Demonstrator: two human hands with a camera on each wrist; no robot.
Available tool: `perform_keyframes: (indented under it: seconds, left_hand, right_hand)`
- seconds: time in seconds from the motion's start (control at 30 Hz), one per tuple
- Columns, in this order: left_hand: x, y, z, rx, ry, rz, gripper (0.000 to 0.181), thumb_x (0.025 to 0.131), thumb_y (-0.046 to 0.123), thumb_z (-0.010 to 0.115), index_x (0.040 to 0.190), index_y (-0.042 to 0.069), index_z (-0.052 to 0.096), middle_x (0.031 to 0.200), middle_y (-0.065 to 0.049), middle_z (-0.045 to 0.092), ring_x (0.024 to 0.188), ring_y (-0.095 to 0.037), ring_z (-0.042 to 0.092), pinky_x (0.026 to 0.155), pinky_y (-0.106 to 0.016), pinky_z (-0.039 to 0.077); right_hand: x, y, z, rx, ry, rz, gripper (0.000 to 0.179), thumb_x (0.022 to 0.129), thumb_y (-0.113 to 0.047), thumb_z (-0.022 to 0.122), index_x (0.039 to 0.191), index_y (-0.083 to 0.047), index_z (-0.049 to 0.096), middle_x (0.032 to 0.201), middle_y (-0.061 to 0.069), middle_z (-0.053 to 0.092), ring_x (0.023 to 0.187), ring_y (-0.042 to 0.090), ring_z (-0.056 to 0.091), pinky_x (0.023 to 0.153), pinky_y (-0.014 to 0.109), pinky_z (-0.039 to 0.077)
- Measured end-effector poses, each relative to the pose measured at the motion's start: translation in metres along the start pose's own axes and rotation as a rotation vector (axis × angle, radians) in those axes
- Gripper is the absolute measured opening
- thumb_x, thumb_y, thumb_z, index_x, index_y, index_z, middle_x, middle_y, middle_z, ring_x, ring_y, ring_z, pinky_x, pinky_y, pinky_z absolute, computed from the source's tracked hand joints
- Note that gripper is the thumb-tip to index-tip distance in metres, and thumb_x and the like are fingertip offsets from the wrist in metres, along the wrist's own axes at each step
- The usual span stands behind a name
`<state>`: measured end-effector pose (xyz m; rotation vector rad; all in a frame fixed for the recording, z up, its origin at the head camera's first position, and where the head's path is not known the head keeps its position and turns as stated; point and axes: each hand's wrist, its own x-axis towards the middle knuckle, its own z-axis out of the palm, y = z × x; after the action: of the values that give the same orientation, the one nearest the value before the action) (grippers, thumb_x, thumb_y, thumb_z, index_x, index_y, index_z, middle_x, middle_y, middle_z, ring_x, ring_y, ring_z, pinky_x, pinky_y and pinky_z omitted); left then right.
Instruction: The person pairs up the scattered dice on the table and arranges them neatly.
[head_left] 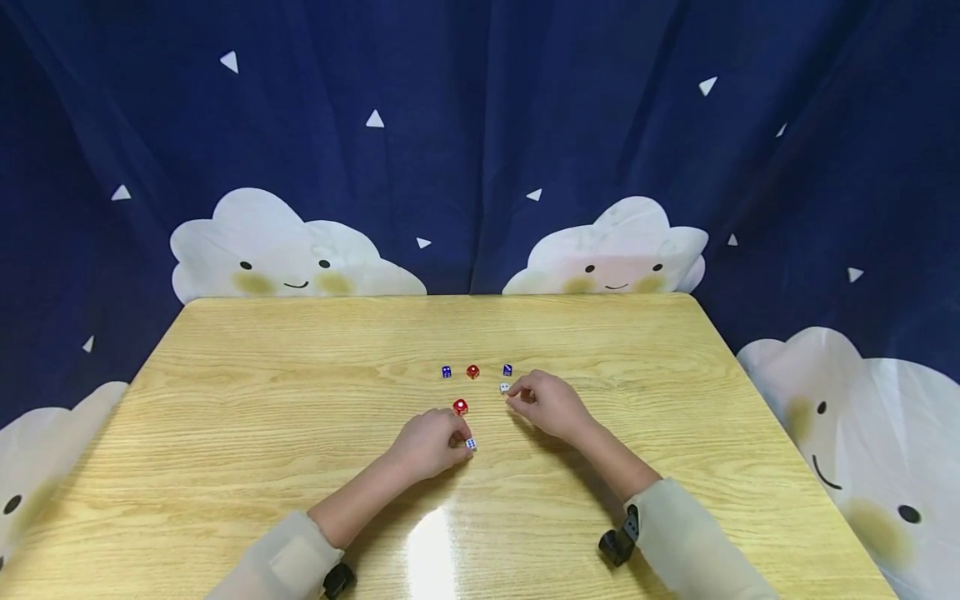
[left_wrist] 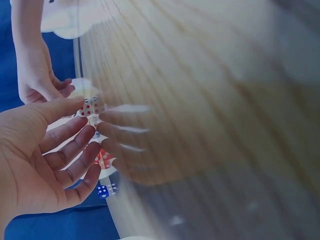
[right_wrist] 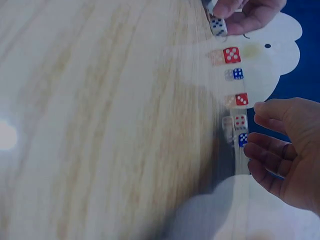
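My left hand (head_left: 429, 445) is low over the table, thumb and forefinger pinching a white die (head_left: 470, 444); the right wrist view also shows this die (right_wrist: 218, 26) between those fingertips. Just beyond the left hand sits a red die (head_left: 461, 406). My right hand (head_left: 551, 406) is beside another white die (head_left: 504, 388), its thumb and fingers loosely bent and apart. In the right wrist view a small gap shows between these fingers and that white die (right_wrist: 240, 122). Behind it is a blue die (head_left: 507, 370).
Farther back lie a red die (head_left: 472, 372) and a blue die (head_left: 446, 372). All the dice are on a glossy wooden table (head_left: 262, 400). A dark blue curtain (head_left: 465, 150) with cloud faces hangs behind the table's far edge.
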<state>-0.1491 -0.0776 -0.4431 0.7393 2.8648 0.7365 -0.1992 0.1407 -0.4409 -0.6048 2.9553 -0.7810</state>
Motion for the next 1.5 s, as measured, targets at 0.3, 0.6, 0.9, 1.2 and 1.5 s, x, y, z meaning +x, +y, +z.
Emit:
perform_keyframes:
  seconds: [0.3,0.6,0.9,1.2,1.5]
  left_hand:
    - [-0.001,0.0,-0.001,-0.001,0.001,-0.017,0.017,0.077,0.025,0.075,0.086,0.011,0.072,0.082,0.001,0.066,0.075,-0.013,0.056,0.067,-0.03,0.047]
    - [0.0,-0.001,-0.001,0.004,0.004,-0.008,0.017,0.077,0.026,0.074,0.086,0.012,0.072,0.081,0.002,0.066,0.074,-0.012,0.055,0.066,-0.029,0.046]
    - [0.001,0.0,-0.002,-0.004,0.007,-0.004,0.013,0.078,0.024,0.073,0.084,0.013,0.072,0.08,0.001,0.065,0.074,-0.012,0.055,0.065,-0.028,0.046]
    - [0.0,0.0,-0.002,-0.003,-0.001,-0.002,0.013,0.079,0.024,0.072,0.085,0.013,0.072,0.08,0.001,0.065,0.074,-0.012,0.055,0.066,-0.027,0.046]
    - [-0.001,-0.001,-0.001,-0.003,0.0,-0.011,0.013,0.079,0.024,0.073,0.085,0.013,0.072,0.081,0.001,0.065,0.074,-0.012,0.055,0.066,-0.027,0.046]
  right_hand:
    - [0.008,0.011,0.002,0.03,0.005,0.056,0.017,0.086,-0.025,0.067,0.096,-0.012,0.07,0.078,-0.002,0.058,0.064,0.007,0.052,0.06,0.024,0.044]
    - [0.015,0.019,0.008,0.023,0.023,0.071,0.018,0.085,-0.027,0.068,0.096,-0.013,0.071,0.081,-0.001,0.06,0.071,0.01,0.053,0.064,0.026,0.045]
    - [0.021,0.018,0.01,0.012,0.002,0.042,0.025,0.085,-0.029,0.068,0.102,-0.012,0.071,0.082,0.001,0.059,0.072,0.011,0.05,0.065,0.027,0.043]
    - [0.022,0.021,0.012,0.003,-0.018,0.031,0.021,0.085,-0.029,0.067,0.1,-0.013,0.071,0.082,0.0,0.057,0.072,0.011,0.049,0.064,0.027,0.042]
    - [0.016,0.024,0.012,-0.005,-0.007,0.015,0.021,0.085,-0.03,0.068,0.098,-0.014,0.07,0.079,-0.001,0.055,0.068,0.01,0.047,0.061,0.026,0.04]
